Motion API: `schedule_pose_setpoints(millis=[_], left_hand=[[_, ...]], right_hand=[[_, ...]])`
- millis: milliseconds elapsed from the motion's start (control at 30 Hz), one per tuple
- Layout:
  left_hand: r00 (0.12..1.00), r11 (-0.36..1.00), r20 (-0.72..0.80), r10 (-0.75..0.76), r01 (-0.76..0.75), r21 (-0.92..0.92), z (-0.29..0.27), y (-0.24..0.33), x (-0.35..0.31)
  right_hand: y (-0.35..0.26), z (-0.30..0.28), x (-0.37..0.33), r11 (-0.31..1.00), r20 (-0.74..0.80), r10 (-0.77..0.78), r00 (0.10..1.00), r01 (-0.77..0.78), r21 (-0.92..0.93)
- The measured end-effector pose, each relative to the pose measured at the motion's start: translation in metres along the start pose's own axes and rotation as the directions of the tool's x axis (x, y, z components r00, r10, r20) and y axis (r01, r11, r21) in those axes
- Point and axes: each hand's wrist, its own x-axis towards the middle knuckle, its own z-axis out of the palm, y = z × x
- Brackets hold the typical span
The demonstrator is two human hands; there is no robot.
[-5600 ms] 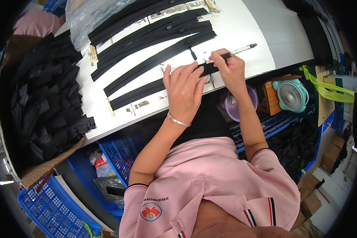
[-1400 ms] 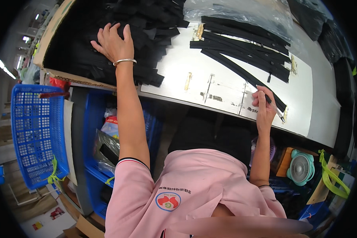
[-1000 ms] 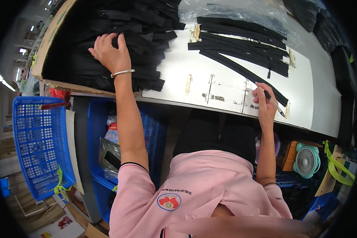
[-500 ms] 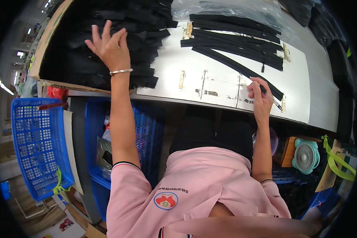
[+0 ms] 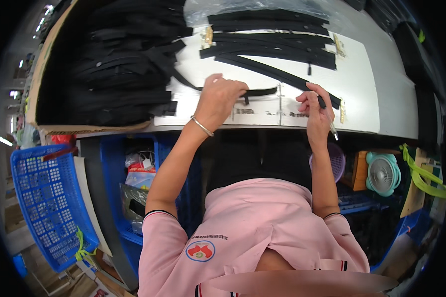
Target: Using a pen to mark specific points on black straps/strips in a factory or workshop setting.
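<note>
Head view: the left forearm slants up from the lower left of centre, a bracelet [image 5: 202, 126] at its wrist, to the left hand [image 5: 219, 99] in the middle of the frame. That hand is back upward, its fingers bent and pointing right, closed on a thin black strip [image 5: 262, 92]. The strip's free end sticks out to the right over the white board [image 5: 357, 79]; its other end trails up and left to the black pile [image 5: 109, 74] at upper left. The right forearm rises almost straight, right of centre, to the right hand [image 5: 316, 114], whose fingers are loosely curled around a pen [image 5: 330, 122] angled down and right. Just beside it, a longer black band [image 5: 277, 75] slopes across the board from upper left to lower right.
</note>
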Motion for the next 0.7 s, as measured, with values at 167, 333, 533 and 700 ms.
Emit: schedule_pose_setpoints(millis=[167, 333, 533, 700], left_hand=[[0.991, 0.972, 0.130, -0.037, 0.066, -0.227, 0.040, 0.015, 0.016], [0.981, 0.942, 0.166, -0.102, 0.149, -0.301, 0.059, 0.036, 0.032], [0.992, 0.955, 0.060, -0.109, 0.122, -0.270, 0.078, 0.046, 0.037], [0.994, 0.991, 0.051, -0.100, 0.104, -0.087, 0.072, 0.020, 0.041]], right_hand=[[-0.004, -0.009, -0.015, 0.963, -0.082, -0.176, 0.981, 0.154, -0.221], [-0.001, -0.023, -0.021, 0.671, 0.098, -0.490, 0.866, 0.447, -0.592], [0.014, -0.036, -0.032, 0.440, 0.310, -0.402, 0.862, 0.479, -0.760], [0.021, -0.078, -0.021, 0.421, 0.240, -0.399, 0.885, 0.409, -0.809]])
